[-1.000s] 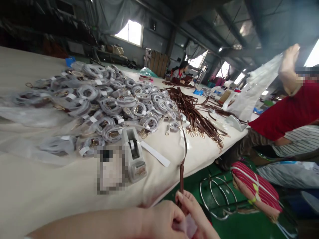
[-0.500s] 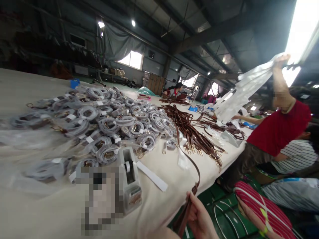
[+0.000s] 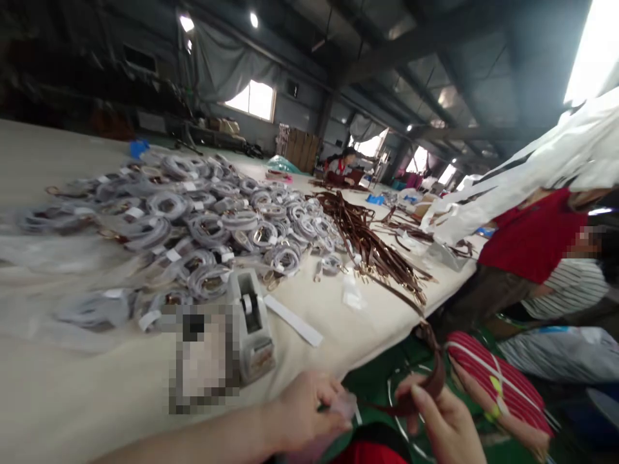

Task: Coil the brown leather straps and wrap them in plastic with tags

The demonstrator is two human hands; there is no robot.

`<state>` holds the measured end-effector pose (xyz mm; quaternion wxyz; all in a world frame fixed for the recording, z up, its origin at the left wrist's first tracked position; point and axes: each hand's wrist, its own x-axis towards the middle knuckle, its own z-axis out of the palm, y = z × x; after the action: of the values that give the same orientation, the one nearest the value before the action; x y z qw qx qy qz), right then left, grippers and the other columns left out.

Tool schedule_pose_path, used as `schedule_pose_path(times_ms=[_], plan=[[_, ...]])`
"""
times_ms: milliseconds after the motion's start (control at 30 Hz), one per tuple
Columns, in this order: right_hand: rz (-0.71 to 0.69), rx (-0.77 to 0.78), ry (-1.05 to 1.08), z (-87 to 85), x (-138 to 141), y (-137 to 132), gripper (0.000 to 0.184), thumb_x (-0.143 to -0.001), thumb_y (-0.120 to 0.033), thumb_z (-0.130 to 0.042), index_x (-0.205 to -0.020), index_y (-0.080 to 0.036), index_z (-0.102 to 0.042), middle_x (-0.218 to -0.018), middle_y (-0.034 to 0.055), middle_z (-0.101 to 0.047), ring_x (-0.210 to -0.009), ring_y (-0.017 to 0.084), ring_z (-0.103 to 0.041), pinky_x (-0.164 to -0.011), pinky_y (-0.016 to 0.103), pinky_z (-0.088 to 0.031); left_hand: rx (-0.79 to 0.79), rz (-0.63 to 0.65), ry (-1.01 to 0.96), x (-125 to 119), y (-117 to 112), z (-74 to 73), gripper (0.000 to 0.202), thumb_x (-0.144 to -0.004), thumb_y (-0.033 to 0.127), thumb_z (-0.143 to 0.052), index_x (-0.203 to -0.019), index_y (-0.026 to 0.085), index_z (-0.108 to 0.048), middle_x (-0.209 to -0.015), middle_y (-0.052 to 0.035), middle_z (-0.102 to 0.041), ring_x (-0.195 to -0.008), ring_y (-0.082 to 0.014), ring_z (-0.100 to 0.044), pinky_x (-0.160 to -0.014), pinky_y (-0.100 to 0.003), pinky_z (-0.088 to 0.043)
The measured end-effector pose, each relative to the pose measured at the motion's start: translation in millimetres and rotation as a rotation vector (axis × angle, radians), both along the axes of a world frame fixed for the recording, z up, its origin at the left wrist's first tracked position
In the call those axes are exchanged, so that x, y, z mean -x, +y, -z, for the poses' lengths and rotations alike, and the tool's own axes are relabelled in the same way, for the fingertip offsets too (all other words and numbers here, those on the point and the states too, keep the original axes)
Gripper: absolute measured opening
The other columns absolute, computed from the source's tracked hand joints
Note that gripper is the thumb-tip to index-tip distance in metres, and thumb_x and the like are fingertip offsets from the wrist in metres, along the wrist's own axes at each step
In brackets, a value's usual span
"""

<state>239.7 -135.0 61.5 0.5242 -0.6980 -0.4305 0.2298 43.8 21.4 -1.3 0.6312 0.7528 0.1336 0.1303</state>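
Note:
At the bottom edge my left hand (image 3: 304, 412) is closed in a pinch on a small clear plastic piece (image 3: 344, 407). Beside it my right hand (image 3: 442, 419) curls its fingers round a brown leather strap (image 3: 428, 380), which loops up over the table edge toward a pile of brown straps (image 3: 370, 241) with gold clasps. A grey tape dispenser (image 3: 251, 325) stands on the table just beyond my left hand, with a white paper strip (image 3: 293, 319) next to it.
Several coiled straps wrapped in plastic (image 3: 207, 219) cover the cream table (image 3: 72, 393). To the right a person in a red shirt (image 3: 529, 235) lifts a large white plastic bag (image 3: 541, 174). A striped red cushion (image 3: 493, 380) and a wire ring stool sit below on the green floor. Another person sits far back.
My right hand has drawn the brown strap to the right and off the table edge. My left hand has come back into view, pinching the plastic piece. The person on the right raised the bag higher.

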Motion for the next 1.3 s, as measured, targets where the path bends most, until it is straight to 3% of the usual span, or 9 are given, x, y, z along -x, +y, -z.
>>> schedule_pose_path(times_ms=[67, 133, 233, 367, 467, 600, 767, 1067, 1300], plan=[[0.120, -0.061, -0.050, -17.5, -9, -9, 0.031, -0.085, -0.049, -0.066, -0.080, -0.018, -0.073, -0.049, 0.0007, -0.061, -0.044, 0.015, -0.055, -0.047, 0.026, -0.046, -0.001, -0.011, 0.045, -1, -1, 6.4, 0.051, -0.074, 0.059, -0.068, -0.051, 0.016, -0.051, -0.055, 0.0024, -0.044, -0.056, -0.0122, -0.043, -0.055, -0.026, -0.033], [0.146, -0.159, -0.004, -34.0, -14, -14, 0.026, -0.085, -0.043, -0.068, -0.083, -0.018, -0.072, -0.062, 0.0032, -0.069, -0.043, 0.013, -0.055, -0.044, 0.025, -0.045, -0.048, 0.012, 0.070, 0, -1, 8.4, 0.047, -0.076, 0.053, -0.067, -0.053, 0.016, -0.051, -0.054, 0.0033, -0.042, -0.055, -0.0108, -0.040, -0.053, -0.025, -0.028], [0.115, -0.289, 0.098, -53.4, -14, -18, 0.020, -0.086, -0.038, -0.068, -0.086, -0.018, -0.072, -0.075, 0.0051, -0.073, -0.041, 0.011, -0.056, -0.040, 0.023, -0.045, -0.180, 0.036, 0.091, 2, -2, 3.6, 0.042, -0.078, 0.049, -0.069, -0.056, 0.016, -0.056, -0.058, 0.0024, -0.050, -0.056, -0.0108, -0.044, -0.053, -0.024, -0.029], [0.077, -0.358, 0.146, -69.1, -4, -20, 0.019, -0.089, -0.037, -0.064, -0.088, -0.020, -0.071, -0.071, 0.0042, -0.073, -0.038, 0.011, -0.057, -0.035, 0.022, -0.044, -0.399, 0.060, 0.067, 5, -6, -2.6, 0.036, -0.080, 0.045, -0.070, -0.060, 0.016, -0.062, -0.067, -0.0004, -0.061, -0.063, -0.0119, -0.052, -0.058, -0.023, -0.032], [0.071, -0.402, 0.119, -75.2, 4, -20, 0.018, -0.090, -0.037, -0.065, -0.090, -0.020, -0.071, -0.072, 0.0048, -0.073, -0.038, 0.011, -0.056, -0.035, 0.024, -0.042, -0.504, 0.089, 0.068, 5, -7, 1.0, 0.037, -0.083, 0.046, -0.067, -0.060, 0.017, -0.065, -0.066, -0.0007, -0.062, -0.059, -0.0110, -0.051, -0.054, -0.023, -0.029], [0.075, -0.422, 0.104, -78.6, 11, -18, 0.018, -0.088, -0.037, -0.068, -0.092, -0.020, -0.072, -0.076, 0.0059, -0.073, -0.042, 0.012, -0.057, -0.039, 0.027, -0.044, -0.580, 0.093, 0.101, 3, -6, 7.6, 0.040, -0.082, 0.049, -0.068, -0.058, 0.017, -0.067, -0.061, -0.0011, -0.061, -0.053, -0.0103, -0.049, -0.049, -0.024, -0.025], [0.054, -0.402, 0.108, -77.6, 16, -13, 0.016, -0.089, -0.034, -0.066, -0.088, -0.019, -0.072, -0.074, 0.0061, -0.072, -0.041, 0.012, -0.058, -0.035, 0.025, -0.043, -0.575, 0.101, 0.136, 3, -6, 4.4, 0.041, -0.080, 0.053, -0.069, -0.059, 0.017, -0.068, -0.062, -0.0024, -0.063, -0.056, -0.0125, -0.051, -0.050, -0.025, -0.028], [0.035, -0.350, 0.138, -67.4, 8, -15, 0.018, -0.089, -0.036, -0.064, -0.089, -0.019, -0.072, -0.071, 0.0060, -0.072, -0.036, 0.012, -0.055, -0.033, 0.023, -0.044, -0.496, 0.041, 0.015, 7, -11, -0.1, 0.032, -0.084, 0.041, -0.067, -0.063, 0.017, -0.066, -0.070, -0.0025, -0.064, -0.064, -0.0129, -0.056, -0.058, -0.023, -0.035], [0.004, -0.186, 0.136, -50.1, 0, -7, 0.024, -0.088, -0.040, -0.065, -0.087, -0.017, -0.071, -0.074, 0.0068, -0.073, -0.044, 0.013, -0.059, -0.042, 0.025, -0.050, -0.271, 0.073, -0.027, 5, -9, 3.9, 0.032, -0.077, 0.047, -0.072, -0.068, 0.016, -0.068, -0.075, -0.0040, -0.066, -0.070, -0.0154, -0.058, -0.064, -0.023, -0.040]])
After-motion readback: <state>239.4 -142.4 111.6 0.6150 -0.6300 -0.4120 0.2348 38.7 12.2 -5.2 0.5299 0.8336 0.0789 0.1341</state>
